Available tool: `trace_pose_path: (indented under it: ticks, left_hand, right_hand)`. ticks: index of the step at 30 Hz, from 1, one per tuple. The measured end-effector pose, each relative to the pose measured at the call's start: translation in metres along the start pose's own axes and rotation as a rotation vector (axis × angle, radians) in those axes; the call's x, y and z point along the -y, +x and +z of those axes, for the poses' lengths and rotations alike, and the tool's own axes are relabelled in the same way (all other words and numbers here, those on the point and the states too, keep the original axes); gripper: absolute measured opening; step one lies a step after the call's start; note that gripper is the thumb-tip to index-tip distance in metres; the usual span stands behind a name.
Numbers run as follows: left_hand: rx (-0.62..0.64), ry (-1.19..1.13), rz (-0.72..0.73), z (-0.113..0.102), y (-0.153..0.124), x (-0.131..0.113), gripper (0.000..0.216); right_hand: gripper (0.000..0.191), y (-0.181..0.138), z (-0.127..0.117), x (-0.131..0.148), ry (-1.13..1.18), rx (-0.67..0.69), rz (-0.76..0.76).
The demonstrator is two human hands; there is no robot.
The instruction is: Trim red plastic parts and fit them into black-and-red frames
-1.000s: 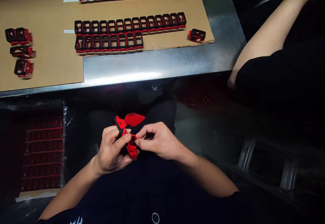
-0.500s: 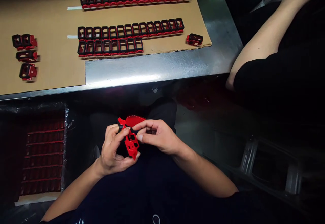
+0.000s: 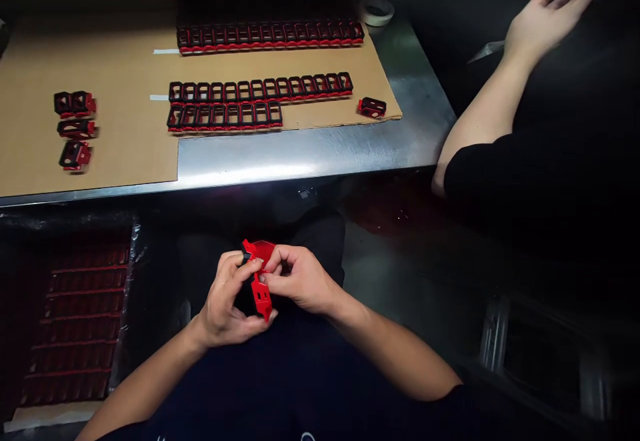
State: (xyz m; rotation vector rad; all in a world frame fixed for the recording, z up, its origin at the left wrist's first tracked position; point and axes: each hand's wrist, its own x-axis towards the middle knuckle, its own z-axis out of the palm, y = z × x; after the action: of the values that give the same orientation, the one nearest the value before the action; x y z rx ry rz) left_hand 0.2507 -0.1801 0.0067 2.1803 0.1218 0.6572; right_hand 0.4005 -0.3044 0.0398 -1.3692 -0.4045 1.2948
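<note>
Over my lap, my left hand (image 3: 227, 304) grips a red and black plastic housing (image 3: 261, 297), thumb on its upper face and fingers curled round its left side. The housing is tilted, with square slots showing on its red face. My right hand (image 3: 303, 277) is closed in a pinch against the right edge of the housing. Its fingertips cover part of the piece, and whether a small part sits between them cannot be made out. Behind the fingers a larger red surface (image 3: 265, 251) shows, and I cannot tell whether it belongs to the housing.
On the cardboard-covered metal table (image 3: 300, 157) stand rows of red and black frames (image 3: 260, 91), loose ones (image 3: 75, 154) at left and one (image 3: 372, 107) at right. A tape roll (image 3: 377, 12) lies behind. A plastic-lined box (image 3: 75, 314) of red parts is lower left. Another person's arm (image 3: 480, 107) reaches at right.
The view has tilted up, so the table sits lower. My right fingers have moved in closer over the housing, which has turned slightly. The other person's hand has come further into view.
</note>
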Motion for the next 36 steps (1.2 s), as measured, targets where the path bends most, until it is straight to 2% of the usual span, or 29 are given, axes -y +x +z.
trace_pose_path:
  ticks: [4, 7, 8, 11, 14, 16, 19, 22, 24, 26, 28, 29, 32, 34, 36]
  left_hand:
    - [-0.114, -0.563, -0.329, 0.002, 0.004, 0.012, 0.079]
    - [-0.181, -0.848, -0.45, 0.002, 0.007, 0.016, 0.086]
    - [-0.183, -0.889, -0.475, 0.002, 0.009, 0.016, 0.088]
    - [-0.169, -0.948, -0.54, 0.001, 0.013, 0.012, 0.094]
    - [-0.15, -1.012, -0.557, 0.0, 0.015, 0.008, 0.096]
    - [-0.138, -1.109, -0.547, 0.001, 0.014, 0.007, 0.09]
    - [-0.136, -1.26, -0.556, 0.003, 0.008, 0.009, 0.085]
    - [-0.167, -1.233, -0.611, -0.008, -0.006, 0.017, 0.091]
    - [-0.235, -1.118, -0.642, -0.032, -0.023, 0.026, 0.093]
    - [-0.341, -0.879, -0.723, -0.074, -0.049, 0.036, 0.096]
    - [-0.431, -0.472, -0.93, -0.127, -0.086, 0.045, 0.101]
    - [-0.422, -0.2, -1.096, -0.154, -0.108, 0.047, 0.102]
    - [-0.505, 0.125, -1.405, -0.22, -0.185, 0.046, 0.092]
    - [-0.485, 0.269, -1.593, -0.243, -0.232, 0.042, 0.077]
    - [-0.399, 0.382, -1.74, -0.248, -0.271, 0.039, 0.055]
  right_hand:
    - [0.046, -0.005, -0.008, 0.0, 0.11, 0.209, 0.069]
    - [0.03, -0.005, -0.014, -0.006, 0.092, 0.185, 0.042]
    - [0.026, -0.004, -0.015, -0.009, 0.091, 0.174, 0.023]
    - [0.036, -0.002, -0.013, -0.018, 0.107, 0.125, -0.04]
    - [0.036, 0.0, -0.009, -0.022, 0.04, -0.074, -0.133]
    - [0.046, 0.001, -0.005, -0.023, -0.01, -0.147, -0.183]
    - [0.061, 0.003, 0.0, -0.023, -0.104, -0.089, -0.218]
    - [0.057, 0.008, 0.001, -0.028, -0.192, -0.092, -0.209]
    - [0.052, 0.014, -0.002, -0.035, -0.205, -0.127, -0.166]
    - [0.048, 0.024, -0.006, -0.048, -0.22, -0.145, -0.098]
    - [0.047, 0.036, -0.01, -0.065, -0.261, -0.139, -0.036]
    - [0.048, 0.043, -0.012, -0.075, -0.293, -0.127, -0.011]
    - [0.05, 0.065, -0.018, -0.111, -0.45, -0.093, 0.044]
    - [0.054, 0.077, -0.024, -0.135, -0.588, -0.101, 0.053]
    - [0.056, 0.088, -0.031, -0.155, -0.674, -0.099, 0.058]
